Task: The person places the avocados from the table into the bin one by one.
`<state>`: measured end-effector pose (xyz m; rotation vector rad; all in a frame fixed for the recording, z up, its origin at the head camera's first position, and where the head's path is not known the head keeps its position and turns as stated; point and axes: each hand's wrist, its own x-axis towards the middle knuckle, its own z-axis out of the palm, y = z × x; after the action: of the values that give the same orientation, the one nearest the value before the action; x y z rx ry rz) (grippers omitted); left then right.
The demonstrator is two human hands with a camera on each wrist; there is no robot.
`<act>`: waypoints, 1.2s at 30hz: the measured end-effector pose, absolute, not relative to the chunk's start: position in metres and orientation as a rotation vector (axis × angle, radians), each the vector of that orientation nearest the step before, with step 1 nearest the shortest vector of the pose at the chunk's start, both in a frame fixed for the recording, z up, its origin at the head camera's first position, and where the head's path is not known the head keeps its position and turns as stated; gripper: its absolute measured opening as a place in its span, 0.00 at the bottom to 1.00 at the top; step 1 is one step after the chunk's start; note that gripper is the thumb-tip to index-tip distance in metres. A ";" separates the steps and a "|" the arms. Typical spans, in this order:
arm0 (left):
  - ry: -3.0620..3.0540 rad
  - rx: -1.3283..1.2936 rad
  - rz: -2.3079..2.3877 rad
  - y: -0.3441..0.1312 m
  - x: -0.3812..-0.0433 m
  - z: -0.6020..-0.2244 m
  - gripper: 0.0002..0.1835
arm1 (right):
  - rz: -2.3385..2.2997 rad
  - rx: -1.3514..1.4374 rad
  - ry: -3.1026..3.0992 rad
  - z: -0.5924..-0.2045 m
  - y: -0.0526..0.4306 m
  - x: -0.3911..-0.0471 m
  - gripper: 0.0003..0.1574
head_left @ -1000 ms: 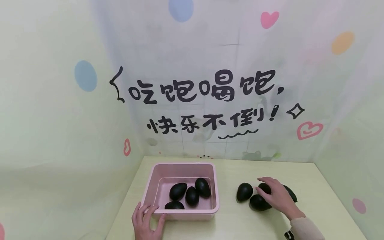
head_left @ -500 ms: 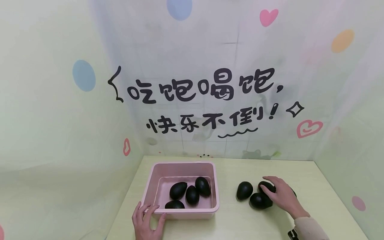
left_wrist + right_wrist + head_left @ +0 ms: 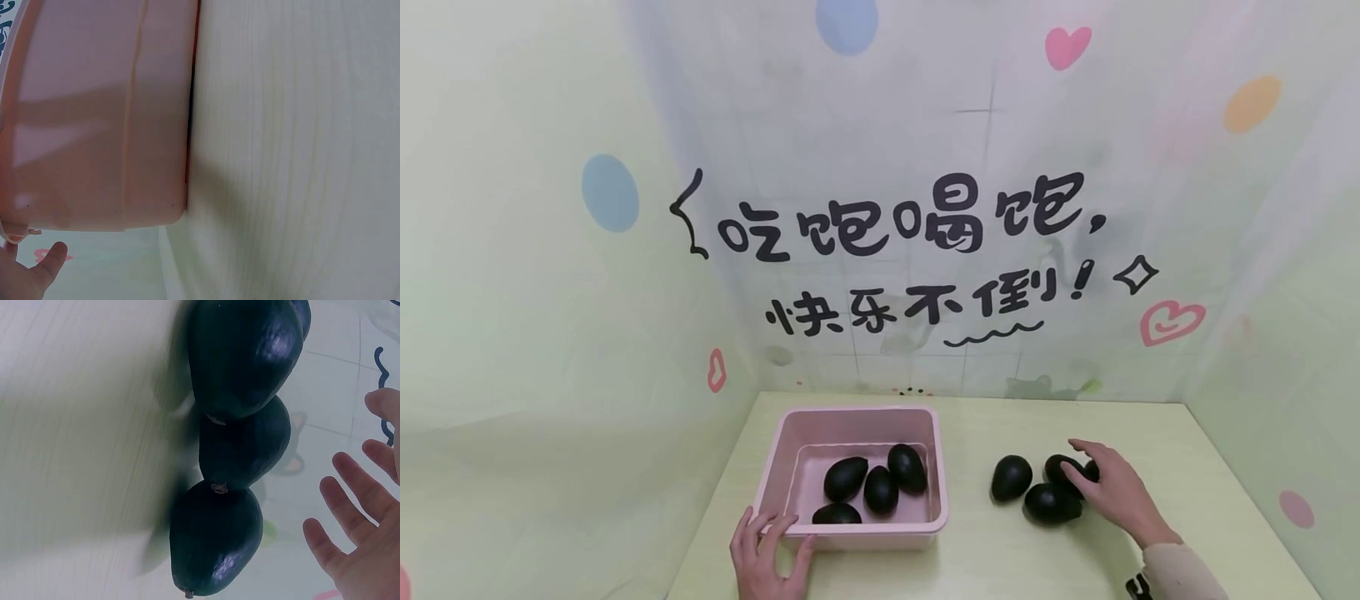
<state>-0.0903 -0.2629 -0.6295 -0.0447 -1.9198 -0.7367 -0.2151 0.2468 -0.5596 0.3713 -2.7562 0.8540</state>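
On the right of the table, several dark green avocados (image 3: 1011, 479) lie close together. My right hand (image 3: 1116, 492) hovers over the right end of this group, fingers spread, and partly hides the rearmost avocado (image 3: 1092, 472). The right wrist view shows the hand (image 3: 359, 531) apart from the nearest avocados (image 3: 215, 540), its palm holding nothing. At the front left corner of a pink basin (image 3: 865, 542), my left hand (image 3: 769, 557) rests its fingers on the rim, thumb by the outer front wall. In the left wrist view the thumb (image 3: 50, 265) is stretched out beside the basin wall (image 3: 94, 156).
Inside the basin several more avocados (image 3: 882, 490) lie on the floor, the front one partly hidden by the rim. The pale wooden table (image 3: 1000, 567) ends at a printed cloth backdrop (image 3: 880, 367) behind and at both sides.
My right hand has drifted to the right over the avocados, uncovering more of the middle ones. The left hand and the basin have stayed where they were.
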 end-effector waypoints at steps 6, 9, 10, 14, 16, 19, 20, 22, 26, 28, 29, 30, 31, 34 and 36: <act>-1.915 -0.049 -0.735 -0.264 -0.091 -0.629 0.31 | 0.859 0.346 -2.755 -0.560 0.252 -0.216 0.31; -1.924 -0.042 -0.736 -0.264 -0.091 -0.629 0.31 | 0.865 0.332 -2.746 -0.559 0.254 -0.216 0.31; -1.926 -0.039 -0.740 -0.265 -0.091 -0.629 0.31 | 0.868 0.327 -2.743 -0.558 0.254 -0.216 0.31; -1.929 -0.045 -0.740 -0.265 -0.092 -0.630 0.32 | 0.870 0.318 -2.731 -0.556 0.256 -0.217 0.31; -1.922 -0.052 -0.743 -0.266 -0.092 -0.631 0.32 | 0.873 0.312 -2.732 -0.556 0.258 -0.217 0.31; -1.921 -0.052 -0.740 -0.266 -0.091 -0.631 0.31 | 0.893 0.299 -2.736 -0.557 0.262 -0.217 0.31; -1.920 -0.053 -0.741 -0.266 -0.091 -0.632 0.31 | 0.901 0.292 -2.736 -0.557 0.263 -0.217 0.31; -1.920 -0.051 -0.743 -0.266 -0.091 -0.631 0.31 | 0.915 0.283 -2.740 -0.558 0.266 -0.216 0.31; -1.917 -0.054 -0.744 -0.265 -0.092 -0.631 0.31 | 0.913 0.261 -2.749 -0.559 0.273 -0.216 0.30; -1.921 -0.052 -0.741 -0.265 -0.091 -0.631 0.31 | 0.907 0.244 -2.751 -0.560 0.276 -0.216 0.29; -1.922 -0.052 -0.743 -0.265 -0.091 -0.632 0.31 | 0.906 0.236 -2.749 -0.560 0.278 -0.216 0.30; -1.923 -0.052 -0.744 -0.265 -0.091 -0.632 0.31 | 0.905 0.225 -2.752 -0.560 0.280 -0.215 0.30; -1.925 -0.051 -0.744 -0.265 -0.090 -0.632 0.31 | 0.905 0.214 -2.759 -0.561 0.282 -0.216 0.31; -1.928 -0.051 -0.750 -0.265 -0.090 -0.632 0.31 | 0.908 0.182 -2.772 -0.563 0.289 -0.217 0.33; -1.932 -0.053 -0.755 -0.265 -0.090 -0.632 0.31 | 0.910 0.160 -2.785 -0.565 0.293 -0.217 0.35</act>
<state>-0.0898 -0.2650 -0.6324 -0.0530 -1.9317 -0.7547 -0.2168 0.2935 -0.5647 0.1603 -2.7852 0.9104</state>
